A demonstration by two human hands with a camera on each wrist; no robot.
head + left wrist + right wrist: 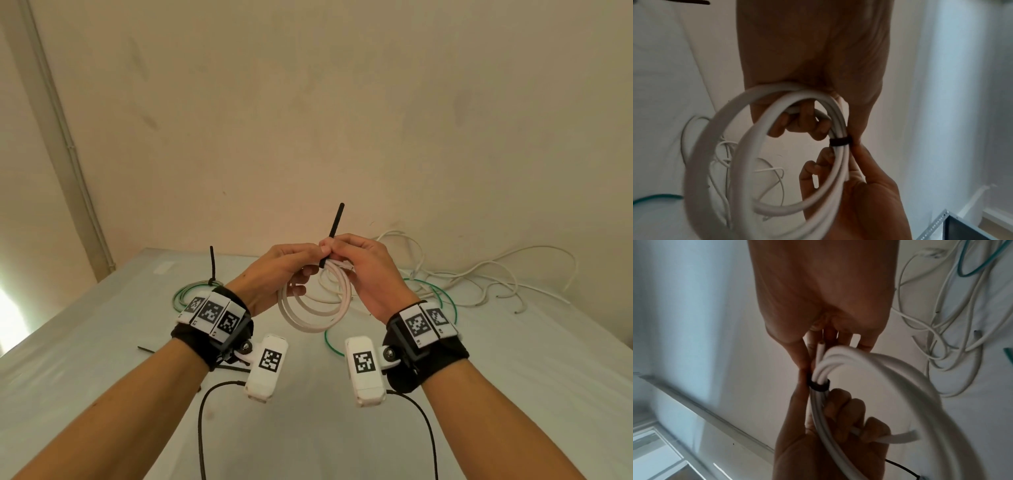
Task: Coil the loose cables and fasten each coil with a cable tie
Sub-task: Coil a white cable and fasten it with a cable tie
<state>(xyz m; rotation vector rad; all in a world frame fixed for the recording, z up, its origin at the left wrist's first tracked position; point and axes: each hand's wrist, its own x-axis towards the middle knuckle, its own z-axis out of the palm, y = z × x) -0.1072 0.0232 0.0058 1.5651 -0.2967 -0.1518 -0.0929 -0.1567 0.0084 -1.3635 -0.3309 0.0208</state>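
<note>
Around white coil (317, 301), black tie (333, 236)

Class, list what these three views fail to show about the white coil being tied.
- Black cable tie head: head view, hidden behind the fingertips of the right hand and left hand.
- White coil near loops: left wrist view, blurred.
- Coil's lower arc: right wrist view, cut off by the frame edge.

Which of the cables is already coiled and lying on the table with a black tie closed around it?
The green coil at the left, whose tie tail stands up. The white coil is held in both hands, and the white cables at the right lie loose.
</note>
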